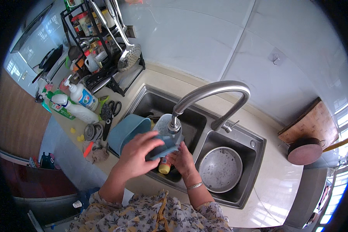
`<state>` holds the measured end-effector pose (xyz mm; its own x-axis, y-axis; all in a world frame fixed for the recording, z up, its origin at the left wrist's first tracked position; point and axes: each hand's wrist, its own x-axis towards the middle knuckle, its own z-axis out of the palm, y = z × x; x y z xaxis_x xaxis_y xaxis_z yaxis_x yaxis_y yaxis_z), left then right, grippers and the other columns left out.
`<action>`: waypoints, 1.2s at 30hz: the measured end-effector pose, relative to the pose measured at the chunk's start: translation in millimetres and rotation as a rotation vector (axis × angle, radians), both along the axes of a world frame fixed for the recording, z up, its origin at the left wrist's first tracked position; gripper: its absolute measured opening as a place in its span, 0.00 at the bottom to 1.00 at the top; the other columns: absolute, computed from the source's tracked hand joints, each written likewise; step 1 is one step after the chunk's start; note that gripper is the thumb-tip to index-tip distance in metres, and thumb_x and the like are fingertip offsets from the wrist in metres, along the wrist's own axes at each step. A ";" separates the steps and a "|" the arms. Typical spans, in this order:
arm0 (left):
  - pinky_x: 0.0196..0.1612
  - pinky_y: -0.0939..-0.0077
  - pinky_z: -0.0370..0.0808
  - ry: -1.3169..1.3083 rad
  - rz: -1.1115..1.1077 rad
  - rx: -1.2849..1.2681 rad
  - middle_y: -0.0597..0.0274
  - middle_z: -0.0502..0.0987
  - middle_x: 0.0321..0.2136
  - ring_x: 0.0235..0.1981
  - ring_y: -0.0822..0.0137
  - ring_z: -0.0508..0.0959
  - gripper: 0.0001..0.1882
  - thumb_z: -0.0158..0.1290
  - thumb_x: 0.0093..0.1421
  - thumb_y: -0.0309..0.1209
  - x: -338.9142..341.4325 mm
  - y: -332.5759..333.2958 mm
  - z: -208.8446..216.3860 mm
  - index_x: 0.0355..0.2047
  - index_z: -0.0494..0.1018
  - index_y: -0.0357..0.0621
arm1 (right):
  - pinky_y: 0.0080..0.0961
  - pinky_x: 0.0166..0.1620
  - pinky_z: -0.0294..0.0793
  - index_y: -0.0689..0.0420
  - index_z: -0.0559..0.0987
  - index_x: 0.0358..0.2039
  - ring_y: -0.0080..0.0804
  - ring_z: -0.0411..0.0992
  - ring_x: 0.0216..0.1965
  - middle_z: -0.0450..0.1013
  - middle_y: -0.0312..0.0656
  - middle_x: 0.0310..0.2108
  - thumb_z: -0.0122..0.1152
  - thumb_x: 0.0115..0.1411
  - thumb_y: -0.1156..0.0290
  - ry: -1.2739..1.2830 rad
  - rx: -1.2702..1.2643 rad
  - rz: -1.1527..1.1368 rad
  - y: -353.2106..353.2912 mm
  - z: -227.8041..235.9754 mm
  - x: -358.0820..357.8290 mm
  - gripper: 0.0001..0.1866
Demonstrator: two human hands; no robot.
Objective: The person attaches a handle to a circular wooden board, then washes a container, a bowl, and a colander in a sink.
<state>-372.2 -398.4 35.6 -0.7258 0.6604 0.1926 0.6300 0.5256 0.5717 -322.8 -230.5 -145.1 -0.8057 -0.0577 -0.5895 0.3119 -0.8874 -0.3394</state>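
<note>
Over the left sink basin, a small blue-grey plastic container [164, 149] is tilted between my two hands, just under the spout of the faucet [208, 91]. My left hand [140, 154] curves over its left side, fingers above and thumb below. At its right edge, my right hand [182, 160] grips it, a bracelet on the wrist. A larger blue plastic tub [129, 129] rests at the left of the basin, partly behind my left hand. Beyond the held container stands a pale translucent container [167, 120]. Below my hands lies a yellow-capped bottle [164, 166], partly covered.
The right basin [255, 162] holds a round metal bowl [220, 169]. Pump bottles [81, 94], scissors [111, 116] and an orange-handled peeler [88, 149] crowd the left counter beside a spice rack [92, 46]. A cutting board [311, 123] and pan [305, 151] stand far right.
</note>
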 end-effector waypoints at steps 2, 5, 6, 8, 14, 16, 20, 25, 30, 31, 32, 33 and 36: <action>0.55 0.62 0.68 0.061 -0.263 -0.054 0.55 0.68 0.55 0.55 0.52 0.68 0.22 0.60 0.41 0.24 0.4 5.6 5.6 0.41 0.76 0.49 | 0.43 0.53 0.69 0.60 0.68 0.50 0.44 0.69 0.49 0.70 0.49 0.48 0.44 0.66 0.53 0.033 -0.109 -0.035 9.4 -11.7 -1.3 0.23; 0.58 0.61 0.66 0.101 -0.417 -0.051 0.54 0.66 0.56 0.58 0.52 0.66 0.21 0.55 0.42 0.19 3.6 8.6 -1.3 0.40 0.76 0.50 | 0.40 0.58 0.63 0.60 0.68 0.52 0.42 0.68 0.52 0.69 0.47 0.51 0.41 0.67 0.59 0.058 -0.159 -0.097 16.3 -11.6 2.5 0.21; 0.58 0.60 0.66 0.103 -0.426 -0.037 0.54 0.66 0.57 0.59 0.52 0.65 0.22 0.54 0.42 0.18 4.5 8.4 -7.5 0.40 0.77 0.49 | 0.38 0.61 0.60 0.62 0.67 0.54 0.41 0.66 0.55 0.68 0.47 0.53 0.39 0.67 0.63 -0.001 -0.150 -0.129 18.4 -8.2 3.4 0.20; 0.59 0.60 0.65 0.132 -0.333 -0.053 0.54 0.66 0.57 0.59 0.52 0.65 0.23 0.52 0.43 0.16 1.3 10.6 -23.6 0.40 0.76 0.49 | 0.38 0.61 0.60 0.62 0.67 0.54 0.41 0.65 0.55 0.68 0.46 0.54 0.38 0.67 0.65 0.017 -0.138 -0.228 22.1 -21.0 5.0 0.20; 0.57 0.58 0.65 0.042 0.060 -0.090 0.45 0.62 0.56 0.57 0.45 0.65 0.40 0.46 0.44 0.10 -9.4 -0.2 -60.0 0.59 0.62 0.53 | 0.43 0.62 0.59 0.63 0.64 0.56 0.46 0.61 0.58 0.65 0.49 0.55 0.39 0.59 0.79 0.157 -0.352 -0.461 17.8 -54.3 4.7 0.22; 0.57 0.59 0.65 -0.024 0.150 -0.047 0.45 0.62 0.56 0.57 0.45 0.64 0.39 0.46 0.43 0.10 -13.4 -6.9 -81.6 0.58 0.62 0.51 | 0.45 0.62 0.58 0.63 0.63 0.56 0.48 0.60 0.59 0.63 0.50 0.56 0.39 0.55 0.82 0.111 -0.391 -0.472 13.9 -66.3 -2.0 0.25; 0.55 0.63 0.67 -0.099 0.270 0.063 0.45 0.65 0.54 0.55 0.46 0.67 0.33 0.43 0.44 0.11 -29.9 -15.6 -121.1 0.54 0.66 0.41 | 0.46 0.63 0.55 0.62 0.64 0.56 0.49 0.60 0.58 0.63 0.50 0.56 0.38 0.48 0.85 0.122 -0.352 -0.494 8.3 -85.0 -16.9 0.31; 0.49 0.69 0.71 -0.924 0.727 0.664 0.52 0.70 0.52 0.51 0.58 0.72 0.23 0.47 0.56 0.20 -43.3 -7.5 -132.1 0.54 0.65 0.34 | 0.48 0.65 0.51 0.56 0.64 0.58 0.49 0.57 0.60 0.62 0.47 0.58 0.37 0.42 0.85 0.087 -0.243 -0.527 11.4 -68.1 -26.2 0.37; 0.52 0.58 0.69 -1.269 0.752 1.097 0.54 0.71 0.49 0.50 0.59 0.71 0.17 0.46 0.65 0.32 -55.5 2.4 -174.6 0.51 0.66 0.36 | 0.42 0.59 0.60 0.57 0.67 0.54 0.43 0.64 0.54 0.67 0.44 0.52 0.39 0.49 0.84 0.101 -0.187 -0.511 17.1 -67.4 -34.0 0.29; 0.52 0.57 0.69 -1.264 0.804 1.128 0.54 0.70 0.49 0.50 0.58 0.71 0.17 0.45 0.65 0.32 -57.9 4.7 -177.3 0.51 0.66 0.37 | 0.40 0.57 0.64 0.57 0.67 0.53 0.42 0.66 0.52 0.68 0.44 0.50 0.40 0.51 0.83 0.074 -0.174 -0.492 21.2 -61.7 -35.2 0.27; 0.53 0.56 0.69 -1.258 0.856 1.158 0.55 0.70 0.50 0.50 0.58 0.71 0.17 0.43 0.66 0.32 -60.9 7.3 -180.5 0.52 0.65 0.38 | 0.36 0.54 0.66 0.57 0.68 0.52 0.40 0.67 0.49 0.69 0.43 0.48 0.43 0.52 0.81 0.020 0.033 -0.366 24.1 -55.7 -32.7 0.24; 0.53 0.56 0.69 -1.252 0.907 1.186 0.55 0.69 0.50 0.51 0.58 0.70 0.17 0.42 0.67 0.32 -64.0 9.9 -185.0 0.52 0.65 0.38 | 0.32 0.52 0.67 0.57 0.69 0.51 0.38 0.69 0.46 0.70 0.42 0.45 0.45 0.54 0.80 -0.035 0.237 -0.237 26.5 -49.2 -26.9 0.22; 0.54 0.55 0.68 -1.314 0.811 1.259 0.54 0.69 0.49 0.50 0.58 0.71 0.17 0.40 0.67 0.33 -65.8 2.7 -208.0 0.53 0.63 0.39 | 0.26 0.45 0.70 0.60 0.70 0.47 0.32 0.70 0.39 0.71 0.41 0.39 0.55 0.56 0.73 -0.061 1.044 -0.141 49.7 -33.9 -5.1 0.17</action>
